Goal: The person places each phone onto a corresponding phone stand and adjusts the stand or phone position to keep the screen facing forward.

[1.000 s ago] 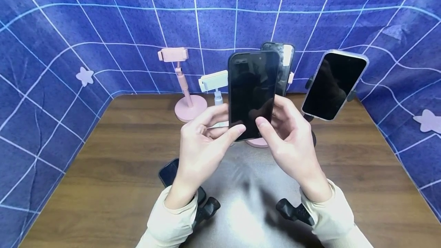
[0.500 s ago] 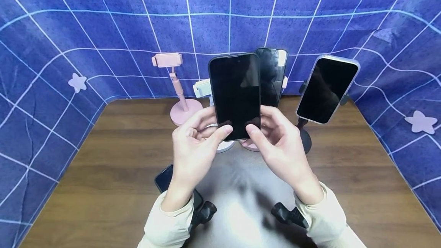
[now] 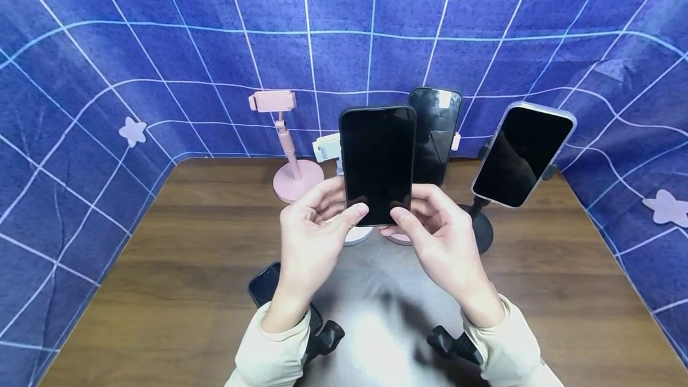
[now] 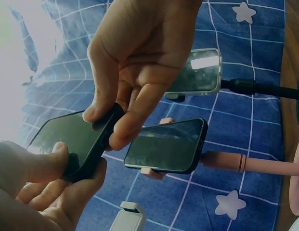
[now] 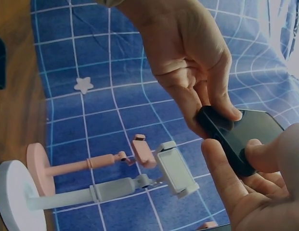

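A black smartphone [image 3: 378, 163] is held up over the table, screen toward me and dark. My left hand [image 3: 314, 237] grips its lower left side, thumb on the screen and fingers behind. On the lower right side my right hand [image 3: 443, 240] does likewise. Both thumbs lie near the bottom edge, as the left wrist view also shows. Behind the phone stands a white phone stand [image 5: 113, 191], partly hidden in the head view. To its right a pink stand [image 4: 226, 160] carries another dark phone [image 3: 436, 130].
An unloaded pink stand [image 3: 297, 181] is at the back left. At right, a black stand [image 3: 480, 232] bears a clear-cased phone [image 3: 522, 154]. One phone [image 3: 264, 283] lies on the wooden table [image 3: 177, 255] partly beneath my left wrist. Blue cloth [image 3: 344, 5] surrounds the back and sides.
The held phone has shifted left relative to the stands, covering more of the white one, and its slight tilt has straightened. Both hands keep their grip. The head view has shifted a little.
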A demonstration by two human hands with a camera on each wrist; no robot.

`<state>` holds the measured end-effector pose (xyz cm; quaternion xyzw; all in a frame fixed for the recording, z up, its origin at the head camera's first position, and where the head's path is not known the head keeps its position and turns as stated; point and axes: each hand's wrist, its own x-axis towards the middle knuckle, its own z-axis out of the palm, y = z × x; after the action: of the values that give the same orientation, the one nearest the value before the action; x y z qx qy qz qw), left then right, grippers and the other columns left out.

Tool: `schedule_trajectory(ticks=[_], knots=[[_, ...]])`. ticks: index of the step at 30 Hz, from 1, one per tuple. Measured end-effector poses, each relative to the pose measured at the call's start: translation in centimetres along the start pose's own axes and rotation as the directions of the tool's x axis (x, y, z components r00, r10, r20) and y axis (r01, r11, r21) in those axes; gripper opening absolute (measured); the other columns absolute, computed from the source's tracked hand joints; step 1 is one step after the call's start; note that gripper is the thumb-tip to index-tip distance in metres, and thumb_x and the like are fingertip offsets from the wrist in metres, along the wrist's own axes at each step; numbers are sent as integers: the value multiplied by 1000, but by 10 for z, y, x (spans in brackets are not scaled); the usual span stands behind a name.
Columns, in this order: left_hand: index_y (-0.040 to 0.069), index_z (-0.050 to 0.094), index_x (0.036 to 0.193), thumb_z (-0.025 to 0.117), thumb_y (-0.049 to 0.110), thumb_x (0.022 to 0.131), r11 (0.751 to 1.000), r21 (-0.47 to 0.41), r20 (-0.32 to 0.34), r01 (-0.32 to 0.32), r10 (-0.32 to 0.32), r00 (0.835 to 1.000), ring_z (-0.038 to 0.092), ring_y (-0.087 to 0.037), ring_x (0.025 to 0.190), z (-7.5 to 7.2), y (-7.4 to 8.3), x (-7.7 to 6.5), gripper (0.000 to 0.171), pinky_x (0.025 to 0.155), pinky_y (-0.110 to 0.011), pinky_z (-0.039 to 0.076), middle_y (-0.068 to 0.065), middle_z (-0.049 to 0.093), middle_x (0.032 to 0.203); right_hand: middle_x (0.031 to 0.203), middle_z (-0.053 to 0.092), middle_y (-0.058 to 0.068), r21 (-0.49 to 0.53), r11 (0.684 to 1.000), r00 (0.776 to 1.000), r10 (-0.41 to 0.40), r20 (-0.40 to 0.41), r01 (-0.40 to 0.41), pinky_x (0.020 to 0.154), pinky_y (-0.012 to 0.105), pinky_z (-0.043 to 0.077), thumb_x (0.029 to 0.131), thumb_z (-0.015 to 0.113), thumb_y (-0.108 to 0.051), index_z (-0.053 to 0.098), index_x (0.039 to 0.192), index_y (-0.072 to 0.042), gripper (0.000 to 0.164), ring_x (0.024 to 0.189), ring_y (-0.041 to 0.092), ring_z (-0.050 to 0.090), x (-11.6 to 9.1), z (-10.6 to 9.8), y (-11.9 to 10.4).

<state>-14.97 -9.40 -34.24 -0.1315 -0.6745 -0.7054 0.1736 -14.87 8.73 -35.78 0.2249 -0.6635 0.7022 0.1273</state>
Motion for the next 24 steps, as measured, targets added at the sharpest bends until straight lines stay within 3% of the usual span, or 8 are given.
schedule_trajectory(ticks=[6, 11, 14, 20, 24], knots=[[-4, 70, 123, 81, -5, 83, 999, 47, 13, -19, 19, 1000, 76, -11, 87, 0, -3, 1, 41, 82, -29, 61, -21, 77, 107, 97, 77, 14, 33, 999, 1000, -28, -15, 28, 69, 41, 62, 95, 62, 11, 60, 118, 11, 23, 73, 23, 77, 0, -1, 5], [-5, 70, 123, 81, -6, 83, 997, 60, 6, -48, 48, 999, 76, -9, 85, 0, -6, 1, 42, 81, -27, 61, -22, 77, 105, 101, 78, 3, 69, 998, 1000, -6, -20, 7, 69, 42, 62, 97, 61, 10, 60, 124, 12, 27, 72, 23, 77, 1, 0, 7], [-7, 70, 123, 81, -7, 83, 999, 22, -2, -48, 48, 999, 77, -11, 85, 2, -8, 2, 42, 81, -29, 61, -24, 76, 105, 103, 77, 6, 61, 998, 1000, 14, -5, -13, 70, 43, 63, 100, 59, 6, 59, 128, 9, 29, 74, 25, 77, 1, 0, 8], [-5, 70, 123, 80, -6, 83, 1000, -14, -38, -3, 2, 999, 78, -14, 85, 1, -9, 1, 41, 80, -29, 62, -23, 76, 107, 103, 72, 25, 34, 997, 996, 63, 65, -65, 77, 43, 63, 104, 55, 0, 55, 132, 6, 28, 78, 28, 77, 1, 1, 10], [-3, 71, 122, 82, -3, 83, 999, 29, -48, -25, 27, 998, 77, -14, 85, 3, -13, 2, 40, 80, -29, 62, -20, 77, 105, 104, 74, 19, 51, 996, 996, 63, 59, -67, 78, 42, 63, 104, 55, 1, 56, 129, 9, 27, 78, 26, 78, 1, 0, 14]])
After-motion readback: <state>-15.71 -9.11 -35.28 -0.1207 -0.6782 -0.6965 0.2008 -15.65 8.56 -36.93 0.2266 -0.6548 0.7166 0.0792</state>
